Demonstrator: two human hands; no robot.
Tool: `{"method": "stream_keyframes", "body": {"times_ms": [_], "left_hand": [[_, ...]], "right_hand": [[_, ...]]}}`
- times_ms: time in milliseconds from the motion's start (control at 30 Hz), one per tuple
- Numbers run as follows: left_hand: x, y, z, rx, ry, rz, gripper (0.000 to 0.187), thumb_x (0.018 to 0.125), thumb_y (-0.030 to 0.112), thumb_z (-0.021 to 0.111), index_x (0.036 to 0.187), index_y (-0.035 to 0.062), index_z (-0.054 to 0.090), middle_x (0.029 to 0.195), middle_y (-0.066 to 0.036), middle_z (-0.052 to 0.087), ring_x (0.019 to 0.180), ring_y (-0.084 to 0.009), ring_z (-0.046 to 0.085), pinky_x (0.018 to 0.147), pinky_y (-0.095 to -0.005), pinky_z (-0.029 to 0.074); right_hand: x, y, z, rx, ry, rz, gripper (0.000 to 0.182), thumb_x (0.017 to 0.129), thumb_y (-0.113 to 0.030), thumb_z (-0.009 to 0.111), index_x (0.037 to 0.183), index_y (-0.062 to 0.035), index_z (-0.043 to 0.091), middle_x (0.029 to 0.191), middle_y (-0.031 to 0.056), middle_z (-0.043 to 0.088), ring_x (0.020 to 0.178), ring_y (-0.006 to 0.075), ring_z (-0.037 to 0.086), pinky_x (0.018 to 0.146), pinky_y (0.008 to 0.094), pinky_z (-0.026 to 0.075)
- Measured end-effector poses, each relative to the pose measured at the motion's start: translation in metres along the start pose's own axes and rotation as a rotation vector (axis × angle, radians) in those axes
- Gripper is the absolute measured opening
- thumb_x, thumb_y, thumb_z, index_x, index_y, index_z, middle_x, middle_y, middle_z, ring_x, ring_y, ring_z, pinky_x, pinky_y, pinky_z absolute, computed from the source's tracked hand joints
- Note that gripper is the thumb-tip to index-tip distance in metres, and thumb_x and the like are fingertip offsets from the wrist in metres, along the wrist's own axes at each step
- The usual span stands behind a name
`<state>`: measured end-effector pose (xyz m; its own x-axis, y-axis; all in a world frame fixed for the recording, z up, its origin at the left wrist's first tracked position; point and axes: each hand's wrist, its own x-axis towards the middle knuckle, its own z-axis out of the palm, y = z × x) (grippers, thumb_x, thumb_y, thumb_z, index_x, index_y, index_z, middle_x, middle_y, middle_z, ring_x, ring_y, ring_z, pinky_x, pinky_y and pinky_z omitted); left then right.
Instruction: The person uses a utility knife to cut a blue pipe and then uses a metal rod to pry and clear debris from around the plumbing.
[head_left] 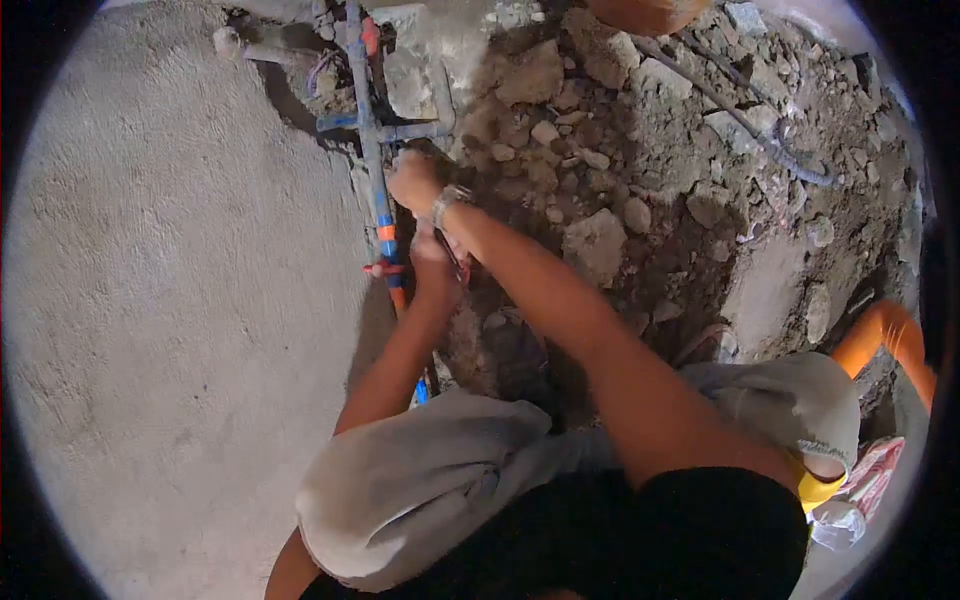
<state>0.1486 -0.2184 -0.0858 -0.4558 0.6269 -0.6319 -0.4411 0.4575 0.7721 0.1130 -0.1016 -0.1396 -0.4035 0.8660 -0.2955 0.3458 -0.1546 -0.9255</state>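
My right hand [412,182], with a metal-banded watch [449,204] at the wrist, is closed in a fist just right of the grey pipe [371,160]. Just below it, my left hand [430,245] is closed too, beside the pipe's blue and orange section [386,232]. Something thin, dark and reddish [460,266] shows at the left hand's right edge; I cannot tell what either hand grips. A small red valve handle [383,268] sticks out across the pipe below the hands. Above them, a grey elbow branch [420,130] leaves the pipe to the right.
Rough grey concrete [180,260] lies left of the pipe. Broken stones and soil [590,150] fill the right side, with a dark hose [740,120] across them. An orange round container [648,14] stands at the top; an orange curved pipe [885,335] is at far right.
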Motion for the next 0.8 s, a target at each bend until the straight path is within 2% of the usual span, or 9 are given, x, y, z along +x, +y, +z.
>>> {"method": "stream_keyframes", "body": {"times_ms": [67, 100, 200, 267, 333, 433, 533, 667, 800], "left_hand": [[-0.001, 0.004, 0.007, -0.171, 0.032, -0.151, 0.042, 0.093, 0.045, 0.039, 0.070, 0.0124, 0.050, 0.050, -0.001, 0.046, 0.038, -0.0146, 0.045, 0.033, -0.0284, 0.033], [-0.012, -0.004, 0.009, -0.024, 0.143, -0.040, 0.042, 0.093, 0.046, 0.040, 0.067, 0.0132, 0.048, 0.049, -0.001, 0.044, 0.037, -0.0142, 0.043, 0.034, -0.0285, 0.033], [-0.016, 0.001, 0.011, -0.136, 0.073, -0.116, 0.041, 0.094, 0.043, 0.040, 0.066, 0.0136, 0.045, 0.048, 0.000, 0.042, 0.037, -0.0138, 0.041, 0.035, -0.0276, 0.033], [-0.013, 0.013, 0.009, -0.090, 0.145, -0.207, 0.039, 0.095, 0.041, 0.039, 0.068, 0.0131, 0.045, 0.050, 0.001, 0.041, 0.040, -0.0134, 0.040, 0.037, -0.0269, 0.034], [-0.005, 0.012, 0.006, -0.263, -0.042, -0.057, 0.038, 0.096, 0.041, 0.038, 0.071, 0.0121, 0.043, 0.053, 0.001, 0.041, 0.042, -0.0132, 0.041, 0.039, -0.0268, 0.035], [-0.006, 0.015, 0.008, -0.244, -0.019, -0.194, 0.035, 0.097, 0.038, 0.039, 0.074, 0.0114, 0.043, 0.056, 0.001, 0.040, 0.045, -0.0131, 0.042, 0.041, -0.0268, 0.037], [-0.006, 0.016, 0.003, -0.206, 0.021, -0.266, 0.033, 0.095, 0.039, 0.043, 0.076, 0.0116, 0.045, 0.058, 0.000, 0.044, 0.046, -0.0150, 0.044, 0.042, -0.0281, 0.039], [0.007, 0.005, -0.001, -0.290, 0.071, -0.368, 0.037, 0.092, 0.044, 0.044, 0.079, 0.0106, 0.049, 0.061, -0.002, 0.050, 0.048, -0.0161, 0.046, 0.044, -0.0274, 0.040], [0.012, 0.003, 0.001, -0.301, -0.033, -0.196, 0.036, 0.094, 0.043, 0.042, 0.080, 0.0109, 0.050, 0.060, -0.001, 0.049, 0.046, -0.0155, 0.046, 0.042, -0.0275, 0.038]], "right_hand": [[-0.005, 0.014, 0.005, -0.159, 0.020, -0.241, 0.020, 0.080, -0.017, 0.050, 0.079, -0.0005, 0.061, 0.082, 0.0238, 0.062, 0.083, 0.0416, 0.059, 0.071, 0.0487, 0.047], [-0.007, 0.021, 0.005, -0.182, 0.053, -0.305, 0.020, 0.080, -0.016, 0.049, 0.080, 0.0001, 0.061, 0.082, 0.0233, 0.062, 0.083, 0.0417, 0.059, 0.072, 0.0484, 0.047], [-0.019, 0.011, -0.003, -0.021, 0.163, -0.271, 0.017, 0.075, -0.012, 0.050, 0.079, 0.0013, 0.060, 0.078, 0.0212, 0.060, 0.077, 0.0408, 0.058, 0.069, 0.0485, 0.047], [-0.002, 0.014, 0.007, -0.194, -0.009, -0.370, 0.020, 0.074, -0.012, 0.051, 0.084, 0.0011, 0.062, 0.083, 0.0222, 0.061, 0.084, 0.0400, 0.058, 0.072, 0.0471, 0.048], [0.012, 0.018, 0.014, -0.304, -0.180, -0.374, 0.024, 0.072, -0.013, 0.052, 0.088, 0.0004, 0.064, 0.091, 0.0229, 0.062, 0.093, 0.0393, 0.058, 0.075, 0.0459, 0.048], [0.003, 0.019, 0.001, -0.632, -0.182, -0.457, 0.022, 0.074, -0.013, 0.051, 0.086, -0.0006, 0.065, 0.093, 0.0202, 0.062, 0.094, 0.0390, 0.057, 0.078, 0.0445, 0.048], [-0.018, 0.012, -0.017, 0.121, -0.013, -0.151, 0.022, 0.077, -0.014, 0.048, 0.080, 0.0017, 0.063, 0.084, 0.0239, 0.062, 0.087, 0.0386, 0.060, 0.077, 0.0435, 0.048], [-0.017, 0.013, -0.013, -0.116, 0.049, -0.249, 0.020, 0.077, -0.013, 0.056, 0.071, 0.0051, 0.062, 0.079, 0.0247, 0.063, 0.077, 0.0392, 0.062, 0.070, 0.0463, 0.049], [-0.015, 0.007, 0.001, -0.048, 0.192, -0.075, 0.019, 0.074, -0.013, 0.050, 0.076, 0.0008, 0.063, 0.077, 0.0256, 0.062, 0.077, 0.0414, 0.061, 0.070, 0.0462, 0.049]]}}
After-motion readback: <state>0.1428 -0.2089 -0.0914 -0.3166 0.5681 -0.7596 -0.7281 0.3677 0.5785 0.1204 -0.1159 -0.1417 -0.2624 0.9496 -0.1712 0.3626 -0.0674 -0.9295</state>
